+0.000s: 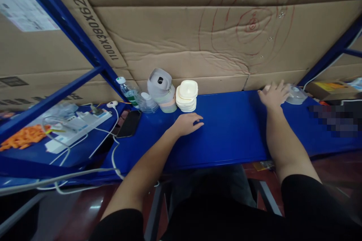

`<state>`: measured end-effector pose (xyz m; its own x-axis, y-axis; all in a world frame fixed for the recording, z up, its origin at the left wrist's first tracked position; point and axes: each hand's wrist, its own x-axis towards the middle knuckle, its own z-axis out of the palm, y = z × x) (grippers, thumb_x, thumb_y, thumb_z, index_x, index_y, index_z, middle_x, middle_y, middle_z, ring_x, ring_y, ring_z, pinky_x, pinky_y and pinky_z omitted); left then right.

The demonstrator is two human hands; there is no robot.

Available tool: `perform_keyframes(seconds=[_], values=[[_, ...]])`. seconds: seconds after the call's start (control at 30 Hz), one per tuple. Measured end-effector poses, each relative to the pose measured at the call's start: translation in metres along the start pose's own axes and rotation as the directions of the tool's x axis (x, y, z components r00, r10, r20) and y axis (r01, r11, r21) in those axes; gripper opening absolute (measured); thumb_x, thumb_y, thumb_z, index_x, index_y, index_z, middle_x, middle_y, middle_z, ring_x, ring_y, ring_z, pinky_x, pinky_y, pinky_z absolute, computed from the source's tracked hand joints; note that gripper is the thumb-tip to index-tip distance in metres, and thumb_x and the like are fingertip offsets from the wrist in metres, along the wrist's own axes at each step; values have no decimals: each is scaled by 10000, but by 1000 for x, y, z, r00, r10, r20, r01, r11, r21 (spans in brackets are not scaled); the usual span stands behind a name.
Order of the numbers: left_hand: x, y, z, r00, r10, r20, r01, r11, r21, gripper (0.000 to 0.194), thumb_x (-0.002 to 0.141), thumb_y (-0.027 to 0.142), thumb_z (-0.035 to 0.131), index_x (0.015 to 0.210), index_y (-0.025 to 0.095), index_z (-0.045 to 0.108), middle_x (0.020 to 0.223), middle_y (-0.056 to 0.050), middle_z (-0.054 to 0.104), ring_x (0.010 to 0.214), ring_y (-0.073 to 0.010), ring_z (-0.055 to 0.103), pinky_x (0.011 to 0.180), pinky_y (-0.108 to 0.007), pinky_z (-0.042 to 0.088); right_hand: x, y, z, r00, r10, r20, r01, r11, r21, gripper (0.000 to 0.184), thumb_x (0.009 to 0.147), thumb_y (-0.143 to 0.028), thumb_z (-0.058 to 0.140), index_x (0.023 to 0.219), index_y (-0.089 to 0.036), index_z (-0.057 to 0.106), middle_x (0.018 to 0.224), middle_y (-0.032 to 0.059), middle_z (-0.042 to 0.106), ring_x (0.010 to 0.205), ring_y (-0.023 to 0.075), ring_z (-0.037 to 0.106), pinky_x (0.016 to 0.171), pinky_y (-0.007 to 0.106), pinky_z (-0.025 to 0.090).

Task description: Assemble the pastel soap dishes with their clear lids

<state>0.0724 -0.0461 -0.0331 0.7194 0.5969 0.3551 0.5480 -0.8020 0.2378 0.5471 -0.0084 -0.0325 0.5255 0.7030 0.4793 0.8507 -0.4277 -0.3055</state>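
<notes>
My left hand (pixel 187 124) rests palm down on the blue shelf top (pixel 232 131), fingers loosely curled and holding nothing, just in front of a stack of cream square lids (pixel 187 96). My right hand (pixel 273 93) reaches to the far right of the surface with fingers spread, its fingertips touching a clear plastic piece (pixel 296 95). It is slightly smeared by motion. Beside the cream stack stands a stack of grey and pastel parts (pixel 162 90).
A clear water bottle (pixel 128 91) lies at the back left near a black phone (pixel 129 123). A white power strip (pixel 74 127) with cables and orange pieces (pixel 24 137) sit farther left. Cardboard sheets (pixel 198 37) line the back. Blue rack posts (pixel 76 34) frame both sides.
</notes>
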Motion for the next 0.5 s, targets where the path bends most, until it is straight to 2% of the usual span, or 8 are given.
perform_keyframes(seconds=[0.07, 0.13, 0.23, 0.3, 0.33, 0.4, 0.47, 0.5], values=[[-1, -4, 1, 998, -50, 31, 51, 999, -6, 305, 1025, 413, 635, 1232, 221, 752, 1084, -40, 811, 996, -208, 770, 866, -335, 595, 1, 11, 3, 993, 96, 72, -94, 995, -39, 909, 926, -574, 621, 1638, -63, 379, 1758, 319, 196, 1619, 547, 81, 1205, 802, 149], [-1, -7, -1, 995, -93, 25, 94, 995, -17, 318, 1021, 422, 636, 1241, 224, 750, 1103, -42, 807, 949, -199, 765, 852, -335, 594, -4, 6, 2, 987, 120, 106, -113, 991, -67, 902, 881, -584, 670, 1572, -41, 469, 1671, 346, 365, 1587, 544, 180, 1189, 803, 173], [-2, -9, -6, 993, -121, 12, 121, 992, -47, 329, 1017, 434, 635, 1240, 222, 751, 1120, -48, 801, 899, -185, 752, 847, -329, 589, -14, -19, -5, 1000, 10, -1, -10, 999, -42, 644, 942, -609, 579, 1304, -91, 700, 1388, 299, 637, 1462, 471, 408, 1197, 763, 174], [-2, -8, -8, 991, -135, 12, 135, 989, -60, 329, 1016, 437, 634, 1241, 227, 752, 1115, -46, 799, 890, -181, 745, 846, -324, 584, -19, -37, -13, 996, -31, -81, 29, 999, -25, 658, 946, -648, 564, 1296, -108, 701, 1383, 291, 634, 1414, 457, 469, 1190, 746, 217], [-2, -7, -9, 990, -144, 13, 144, 988, -63, 329, 1016, 435, 635, 1244, 230, 753, 1114, -45, 798, 887, -180, 743, 846, -322, 582, -20, -43, -17, 998, -36, -51, 35, 999, -21, 701, 925, -673, 587, 1326, -106, 684, 1407, 298, 621, 1395, 462, 496, 1175, 732, 273], [-1, -6, -9, 987, -162, 12, 162, 985, -59, 325, 1014, 427, 642, 1247, 230, 753, 1113, -43, 798, 881, -179, 740, 848, -324, 579, -20, -51, -23, 987, -50, 151, 52, 999, -8, 794, 882, -715, 628, 1378, -96, 652, 1425, 310, 619, 1347, 466, 566, 1113, 662, 413], [0, -5, -8, 985, -171, 16, 172, 984, -53, 317, 1013, 418, 650, 1246, 228, 753, 1110, -39, 801, 881, -181, 742, 855, -331, 579, -19, -55, -29, 910, -110, 401, 110, 994, 22, 803, 866, -728, 640, 1366, -100, 668, 1363, 292, 677, 1260, 444, 653, 1036, 573, 511], [0, -5, -8, 985, -172, 16, 173, 984, -51, 314, 1013, 415, 653, 1245, 229, 751, 1108, -36, 802, 884, -183, 743, 861, -336, 581, -19, -58, -31, 863, -170, 475, 163, 985, 56, 771, 861, -715, 653, 1342, -113, 692, 1310, 267, 717, 1210, 427, 691, 1003, 536, 541]])
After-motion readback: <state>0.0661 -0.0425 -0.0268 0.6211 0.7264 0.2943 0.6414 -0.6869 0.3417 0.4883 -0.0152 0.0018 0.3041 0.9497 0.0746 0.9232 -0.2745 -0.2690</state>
